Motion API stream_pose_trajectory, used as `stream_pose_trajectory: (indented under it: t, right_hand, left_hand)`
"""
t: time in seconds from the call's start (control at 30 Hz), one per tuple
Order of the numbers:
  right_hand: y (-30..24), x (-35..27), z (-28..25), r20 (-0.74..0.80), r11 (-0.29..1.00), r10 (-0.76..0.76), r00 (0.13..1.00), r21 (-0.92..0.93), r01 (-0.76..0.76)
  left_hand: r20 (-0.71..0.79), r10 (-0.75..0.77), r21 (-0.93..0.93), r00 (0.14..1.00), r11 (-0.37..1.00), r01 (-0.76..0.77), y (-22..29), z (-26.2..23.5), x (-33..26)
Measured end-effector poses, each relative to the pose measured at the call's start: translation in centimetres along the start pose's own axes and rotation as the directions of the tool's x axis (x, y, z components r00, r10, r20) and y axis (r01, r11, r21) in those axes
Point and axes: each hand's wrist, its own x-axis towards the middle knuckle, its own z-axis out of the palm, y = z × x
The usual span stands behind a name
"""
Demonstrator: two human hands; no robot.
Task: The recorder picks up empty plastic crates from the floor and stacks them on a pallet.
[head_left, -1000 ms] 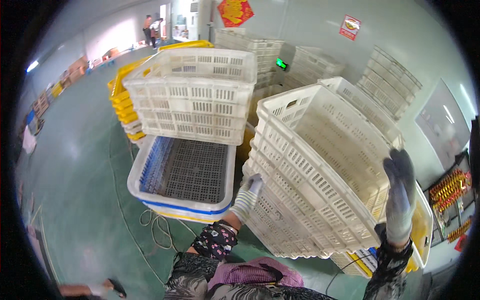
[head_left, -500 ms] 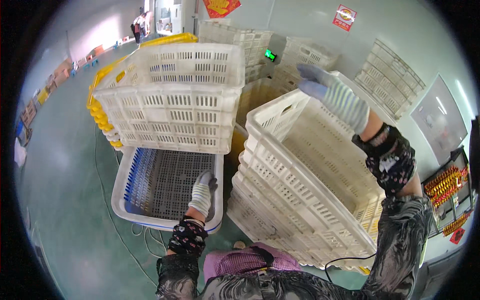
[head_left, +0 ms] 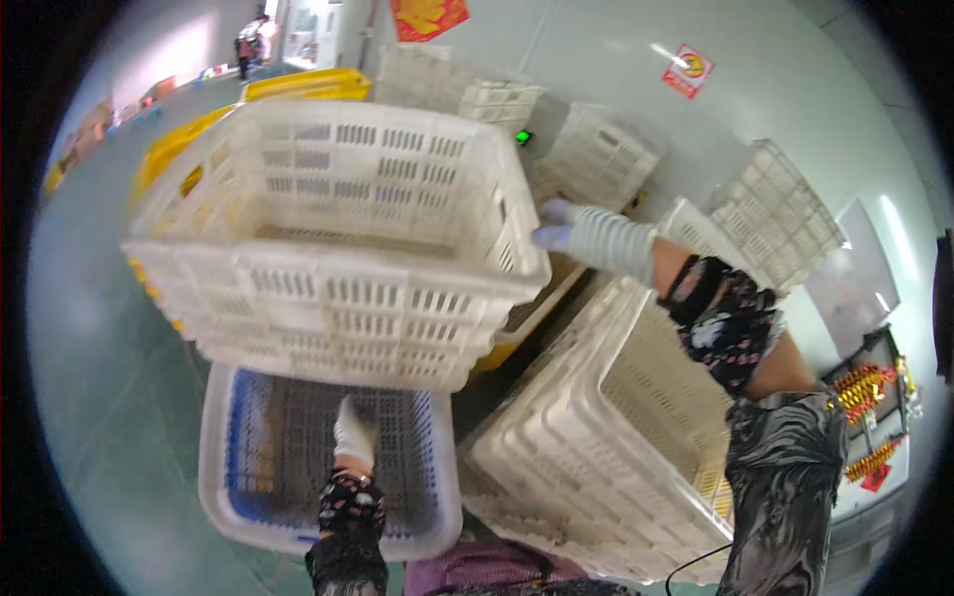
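My left hand (head_left: 354,429), in a striped work glove, is over the inside of a low white and blue plastic basket (head_left: 217,452). Motion smears its fingers, so their shape does not show. A stack of white slotted crates (head_left: 343,288) stands beyond it, overhanging the basket's far side. My right hand (head_left: 601,238), gloved the same way, reaches out to the stack's right side. Its fingers are stretched and a little apart, close to the top crate's rim; whether they touch it I cannot tell. Nothing shows in that hand.
Another stack of white crates (head_left: 596,397) rises close on my right. Yellow crates (head_left: 308,85) stand behind the front stack. More white crates (head_left: 780,204) line the wall. A dark cable (head_left: 696,558) hangs by my right side. Far left, a person (head_left: 253,45) stands near a doorway.
The view has shifted, and the front crate stack looks nearer and larger. My right hand has come left and lower, to the stack's right side. My left hand is still over the basket, now blurred.
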Motion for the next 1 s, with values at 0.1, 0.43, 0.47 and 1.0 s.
stream_pose_trajectory:
  t: [0.1, 0.43, 0.47, 1.0]
  right_hand:
    - [5.7, 3.4, 1.1, -0.072, 0.978, 0.172, 0.982, -0.11, -0.179]
    - [7.7, 6.5, 3.5, -0.099, 0.981, 0.194, 0.976, 0.049, -0.189]
    - [8.1, 6.6, 3.5, -0.033, 0.949, 0.305, 0.952, 0.089, -0.301]
    - [-7.3, 3.4, -4.6, -0.354, 0.992, -0.126, 0.927, -0.03, 0.123]
  left_hand:
    - [-0.081, -0.074, -0.107, 0.994, 0.992, 0.065, -0.9, 0.9, 2.8]
    - [0.34, 0.062, -0.066, 0.938, 0.997, -0.041, 0.8, -1.9, 5.6]
    - [0.328, 0.0, -0.344, 0.945, 0.931, 0.12, 1.0, -0.8, 5.4]
    - [0.465, 0.084, -0.311, 0.881, 0.948, 0.073, 8.4, 13.2, -1.1]
